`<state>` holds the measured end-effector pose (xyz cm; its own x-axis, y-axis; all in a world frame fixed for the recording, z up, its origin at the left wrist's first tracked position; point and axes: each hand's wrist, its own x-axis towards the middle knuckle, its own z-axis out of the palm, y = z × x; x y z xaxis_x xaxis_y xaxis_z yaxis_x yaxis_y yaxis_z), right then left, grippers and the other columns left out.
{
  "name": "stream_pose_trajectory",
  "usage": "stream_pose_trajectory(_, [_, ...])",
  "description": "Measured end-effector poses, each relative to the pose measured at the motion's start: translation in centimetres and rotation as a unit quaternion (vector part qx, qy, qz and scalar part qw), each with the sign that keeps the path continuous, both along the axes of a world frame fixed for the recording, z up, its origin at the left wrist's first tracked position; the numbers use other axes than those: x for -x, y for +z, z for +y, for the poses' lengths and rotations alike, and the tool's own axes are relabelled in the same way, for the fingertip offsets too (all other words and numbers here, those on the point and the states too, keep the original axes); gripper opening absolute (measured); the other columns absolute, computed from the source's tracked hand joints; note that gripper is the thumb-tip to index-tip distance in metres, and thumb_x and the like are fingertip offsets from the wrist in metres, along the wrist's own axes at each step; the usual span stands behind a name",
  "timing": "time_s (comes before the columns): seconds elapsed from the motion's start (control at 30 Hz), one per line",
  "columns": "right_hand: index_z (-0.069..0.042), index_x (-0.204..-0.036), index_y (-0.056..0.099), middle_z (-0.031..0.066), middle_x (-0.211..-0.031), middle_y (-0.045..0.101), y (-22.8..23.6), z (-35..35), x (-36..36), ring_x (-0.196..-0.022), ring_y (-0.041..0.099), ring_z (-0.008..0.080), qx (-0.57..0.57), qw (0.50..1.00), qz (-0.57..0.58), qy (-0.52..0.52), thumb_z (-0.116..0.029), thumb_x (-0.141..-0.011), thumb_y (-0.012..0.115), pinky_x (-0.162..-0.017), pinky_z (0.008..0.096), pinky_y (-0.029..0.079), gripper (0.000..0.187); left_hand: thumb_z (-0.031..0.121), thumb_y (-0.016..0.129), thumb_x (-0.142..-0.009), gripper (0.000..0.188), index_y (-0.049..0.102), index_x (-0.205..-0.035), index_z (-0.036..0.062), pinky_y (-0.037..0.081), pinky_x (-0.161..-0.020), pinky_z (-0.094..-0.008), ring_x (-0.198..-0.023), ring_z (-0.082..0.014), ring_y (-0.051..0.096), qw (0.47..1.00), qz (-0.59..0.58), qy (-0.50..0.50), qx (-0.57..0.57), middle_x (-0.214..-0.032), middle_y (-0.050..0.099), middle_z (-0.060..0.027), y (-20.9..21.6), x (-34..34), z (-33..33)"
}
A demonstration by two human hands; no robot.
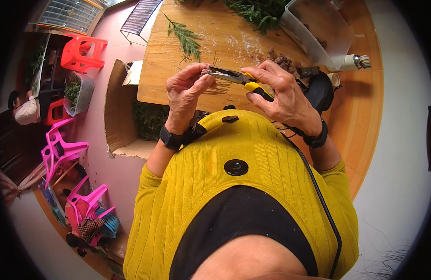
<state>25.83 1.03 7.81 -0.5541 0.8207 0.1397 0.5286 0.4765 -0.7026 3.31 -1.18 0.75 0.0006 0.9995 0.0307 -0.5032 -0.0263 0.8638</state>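
My right hand [285, 93] is wrapped round the yellow-and-black handles of long-nose pliers [232, 77], whose jaws point left. The jaw tips reach to my left hand [183, 91], where thumb and fingers pinch a small, rough brown piece [205, 72]. What it is exactly is too small to tell, and the fingers partly cover it. Thin brown wires or stems [220, 87] lie on the wooden table [155, 70] under the pliers. Beyond my left hand lies a green artificial-looking sprig [185, 39].
Brown clumps [284, 62] and a clear plastic tub [297, 28] occupy the table's right side. More greenery [257, 14] lies at the far edge. An open cardboard box [113, 112] with greenery stands left. Pink chairs [61, 149], a red stool [82, 53] and other people [28, 109] are farther left.
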Motion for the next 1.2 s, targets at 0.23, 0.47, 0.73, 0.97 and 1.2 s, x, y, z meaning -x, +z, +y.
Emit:
stream_pose_trajectory(0.23, [-0.002, -0.116, 0.061, 0.0126, -0.088, 0.056, -0.3, -0.1, -0.7, -0.077, 0.056, 0.0256, 0.03, 0.999, 0.024, 0.023, -0.005, -0.076, 0.067, -0.071, 0.0326, 0.047, 0.04, -0.004, 0.065, -0.084, 0.021, 0.063, -0.105, -0.0054, 0.055, -0.072, -0.0241, -0.077, -0.0118, 0.064, 0.999, 0.029, -0.032, -0.01, -0.089, 0.066, -0.0067, 0.3, 0.2, -0.2])
stream_pose_trajectory(0.47, [-0.001, -0.114, 0.061, 0.0119, -0.086, 0.057, -0.1, -0.1, -0.9, -0.073, 0.056, 0.0254, 0.009, 0.999, 0.019, 0.029, -0.004, -0.077, 0.067, -0.067, 0.0325, 0.047, 0.038, -0.001, 0.063, -0.087, 0.021, 0.062, -0.107, -0.0057, 0.051, -0.07, -0.0248, -0.073, -0.0134, 0.06, 0.999, 0.02, -0.045, 0.01, -0.086, 0.063, -0.0072, 0.9, 0.0, -0.3])
stream_pose_trajectory(0.73, [0.001, -0.108, 0.061, 0.0124, -0.078, 0.056, -0.9, -0.5, -0.5, -0.067, 0.054, 0.0242, 0.026, 0.997, 0.067, 0.042, -0.004, -0.075, 0.067, -0.063, 0.0317, 0.045, 0.034, 0.0, 0.065, -0.087, 0.02, 0.063, -0.106, -0.0047, 0.052, -0.069, -0.0245, -0.073, -0.0129, 0.062, 0.999, 0.014, -0.043, 0.011, -0.088, 0.064, -0.0072, 1.0, 0.0, -0.4])
stream_pose_trajectory(0.97, [0.003, -0.103, 0.061, 0.0129, -0.073, 0.052, -1.0, -0.7, -0.1, -0.064, 0.051, 0.0239, 0.022, 0.997, 0.077, 0.022, -0.005, -0.076, 0.067, -0.06, 0.0315, 0.043, 0.029, 0.0, 0.066, -0.086, 0.02, 0.063, -0.105, -0.0041, 0.055, -0.069, -0.0244, -0.074, -0.012, 0.064, 0.999, 0.025, -0.033, 0.01, -0.089, 0.066, -0.0067, 0.8, -0.1, -0.2])
stream_pose_trajectory(1.2, [0.005, -0.105, 0.061, 0.014, -0.074, 0.052, -1.2, -0.4, -0.5, -0.062, 0.05, 0.0234, 0.037, 0.996, 0.081, 0.015, -0.007, -0.078, 0.067, -0.058, 0.0323, 0.041, 0.029, -0.002, 0.066, -0.085, 0.023, 0.062, -0.107, -0.0037, 0.055, -0.071, -0.024, -0.077, -0.0117, 0.064, 0.996, 0.015, -0.078, 0.033, -0.091, 0.067, -0.0073, 1.7, 0.6, 0.7])
